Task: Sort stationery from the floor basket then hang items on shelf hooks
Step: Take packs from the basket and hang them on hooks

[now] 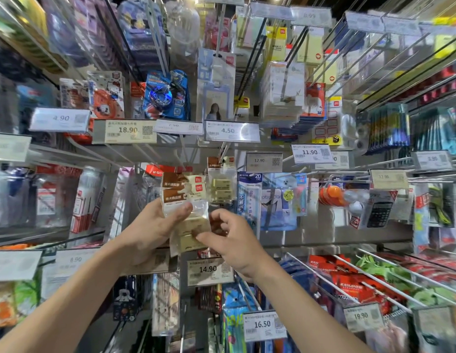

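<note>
My left hand (pixel 150 230) grips a small stack of clear eraser packs (pixel 182 197) with brown and white header cards, thumb across their front. My right hand (pixel 232 238) pinches the lower edge of the front pack, where cream erasers (pixel 193 226) show through the plastic. One more pack of the same erasers (pixel 221 187) hangs on a shelf hook just above and right of my hands. The floor basket is out of view.
Metal hooks jut from the shelf wall on all sides, loaded with rulers (pixel 250 197), a calculator (pixel 379 212), sticky notes (pixel 283 93) and card holders (pixel 216 98). Price tags such as 14.90 (pixel 209 271) and 4.50 (pixel 232 132) stick out toward me.
</note>
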A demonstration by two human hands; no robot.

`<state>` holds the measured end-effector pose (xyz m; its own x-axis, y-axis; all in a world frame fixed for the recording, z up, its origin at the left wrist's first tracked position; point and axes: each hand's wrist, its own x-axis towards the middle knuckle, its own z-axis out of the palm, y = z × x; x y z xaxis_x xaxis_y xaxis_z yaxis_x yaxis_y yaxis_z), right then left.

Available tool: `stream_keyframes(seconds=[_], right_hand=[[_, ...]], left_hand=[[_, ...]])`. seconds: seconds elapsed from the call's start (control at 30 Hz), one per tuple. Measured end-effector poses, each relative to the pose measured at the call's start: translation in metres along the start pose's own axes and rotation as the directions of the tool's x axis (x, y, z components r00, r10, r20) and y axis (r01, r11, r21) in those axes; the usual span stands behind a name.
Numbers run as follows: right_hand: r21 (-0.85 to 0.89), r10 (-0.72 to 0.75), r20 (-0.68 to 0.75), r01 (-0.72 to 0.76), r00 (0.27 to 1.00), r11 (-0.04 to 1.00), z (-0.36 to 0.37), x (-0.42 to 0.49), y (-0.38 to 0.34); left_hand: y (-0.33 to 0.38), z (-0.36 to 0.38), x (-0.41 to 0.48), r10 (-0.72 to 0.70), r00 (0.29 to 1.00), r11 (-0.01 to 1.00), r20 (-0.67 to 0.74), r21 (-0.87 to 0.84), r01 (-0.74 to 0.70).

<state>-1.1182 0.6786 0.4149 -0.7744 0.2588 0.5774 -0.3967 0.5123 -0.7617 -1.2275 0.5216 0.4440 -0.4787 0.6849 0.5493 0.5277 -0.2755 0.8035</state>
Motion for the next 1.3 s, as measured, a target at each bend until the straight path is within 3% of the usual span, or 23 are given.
stream_keyframes(seconds=[0.1, 0.23, 0.4, 0.67, 1.3], right_hand=[[0.1, 0.043, 0.007, -0.044, 0.999, 0.994, -0.004, 0.002, 0.002], [0.201, -0.015, -0.092, 0.033, 0.996, 0.979, -0.013, 0.013, -0.002], [0.147, -0.104, -0.208, 0.136, 0.973, 0.98, -0.027, 0.024, -0.019], [0.144, -0.091, -0.278, 0.135, 0.956, 0.98, -0.035, 0.039, -0.031], [0.134, 0.156, -0.342, -0.116, 0.927, 0.984, -0.035, 0.059, -0.029]], left_hand=[[0.004, 0.003, -0.002, 0.048, 0.998, 0.997, 0.037, 0.054, -0.049], [0.005, 0.001, -0.005, 0.005, 1.0, 1.0, 0.017, -0.013, -0.004], [0.006, 0.001, -0.007, -0.014, 1.0, 1.0, 0.01, 0.02, 0.014], [0.005, 0.0, -0.007, -0.013, 0.999, 1.0, 0.03, -0.017, 0.013], [0.003, 0.0, -0.006, -0.015, 1.0, 0.996, 0.023, 0.087, 0.013]])
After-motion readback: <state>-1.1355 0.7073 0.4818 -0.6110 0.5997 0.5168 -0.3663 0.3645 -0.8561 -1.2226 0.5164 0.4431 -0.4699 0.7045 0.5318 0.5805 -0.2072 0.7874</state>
